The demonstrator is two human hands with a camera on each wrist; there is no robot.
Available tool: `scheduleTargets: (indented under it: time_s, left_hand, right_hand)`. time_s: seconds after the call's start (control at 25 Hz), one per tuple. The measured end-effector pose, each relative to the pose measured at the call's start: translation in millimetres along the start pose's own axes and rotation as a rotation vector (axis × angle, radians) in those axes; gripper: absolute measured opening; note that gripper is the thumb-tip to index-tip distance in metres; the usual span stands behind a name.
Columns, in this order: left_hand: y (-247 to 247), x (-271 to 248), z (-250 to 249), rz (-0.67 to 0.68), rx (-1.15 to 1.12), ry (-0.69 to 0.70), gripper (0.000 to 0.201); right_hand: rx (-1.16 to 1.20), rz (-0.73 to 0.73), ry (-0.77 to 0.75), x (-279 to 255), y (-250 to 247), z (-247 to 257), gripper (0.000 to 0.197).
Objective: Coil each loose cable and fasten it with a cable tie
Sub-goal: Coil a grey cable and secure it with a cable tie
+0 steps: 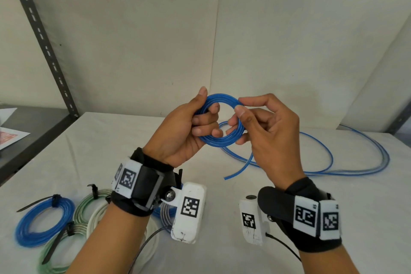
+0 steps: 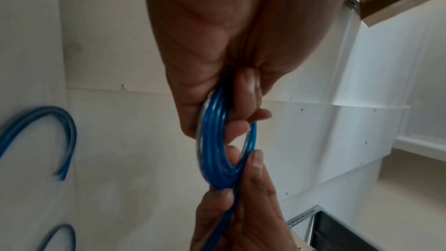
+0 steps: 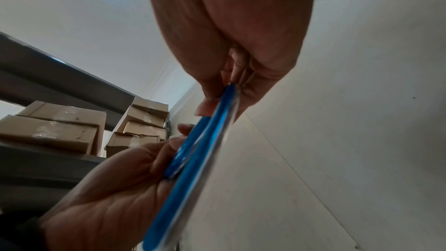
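white cloth covers the table (image 1: 333, 218), backed by plain pale walls. above it the blue cable (image 1: 219, 140) is held up as a small coil: the left hand (image 1: 184, 131) has its fingers curled through the ring to keep the turns together, while the right hand (image 1: 264, 129) pinches the far side between thumb and forefinger, likely laying on another turn. its loose length (image 1: 329, 162) trails across the cloth. finished coils (image 1: 44, 222) with black ties lie near the left. no readable writing, only square black-and-white markers on the wrist bands (image 1: 129, 178).

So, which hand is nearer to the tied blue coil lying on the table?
Left. The left hand is raised on the same side as the tied blue coil; the right hand is further right. Neither touches it.
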State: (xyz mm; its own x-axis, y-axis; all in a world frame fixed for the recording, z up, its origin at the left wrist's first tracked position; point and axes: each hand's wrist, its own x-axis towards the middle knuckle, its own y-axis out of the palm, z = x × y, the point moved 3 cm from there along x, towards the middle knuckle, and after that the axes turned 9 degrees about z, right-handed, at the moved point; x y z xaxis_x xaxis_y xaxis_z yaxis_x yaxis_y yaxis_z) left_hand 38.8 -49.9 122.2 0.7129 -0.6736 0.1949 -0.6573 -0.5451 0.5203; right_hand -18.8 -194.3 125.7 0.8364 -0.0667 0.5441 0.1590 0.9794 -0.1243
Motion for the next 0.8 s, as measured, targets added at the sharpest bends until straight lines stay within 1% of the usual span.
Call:
scheduleTargets:
  time_s: [0.08, 0.16, 0.28, 0.44, 0.64, 0.72, 0.8]
  left_hand:
    - [-2, -1, 0, -0.029, 0.002, -0.008, 0.050]
    - [-4, -1, 0, -0.061, 0.064, -0.031, 0.049]
    - [-3, -1, 4, -0.076, 0.181, -0.087, 0.049]
    - [6, 1, 10, -0.050, 0.301, -0.141, 0.047]
    - [-6, -1, 3, -0.135, 0.363, -0.095, 0.046]
    - [-10, -1, 2, -0.160, 0.316, -0.073, 0.046]
    - [-11, -1, 0, -0.196, 0.228, -0.023, 0.044]
  right_hand:
    - [0.002, 0.018, 0.022, 0, 3, -1, 0.009]
    - [-0.014, 0.001, 0.040, 1, 1, -3, 0.006]
    - [0.007, -0.070, 0.054, 5, -14, -4, 0.006]
    - [0.055, -0.167, 0.064, 6, -28, -3, 0.006]
    - [0.107, -0.174, 0.109, 5, -17, -8, 0.010]
    - [0.142, -0.175, 0.128, 3, -12, -10, 0.009]
    - [0.180, -0.143, 0.148, 2, -4, -13, 0.009]
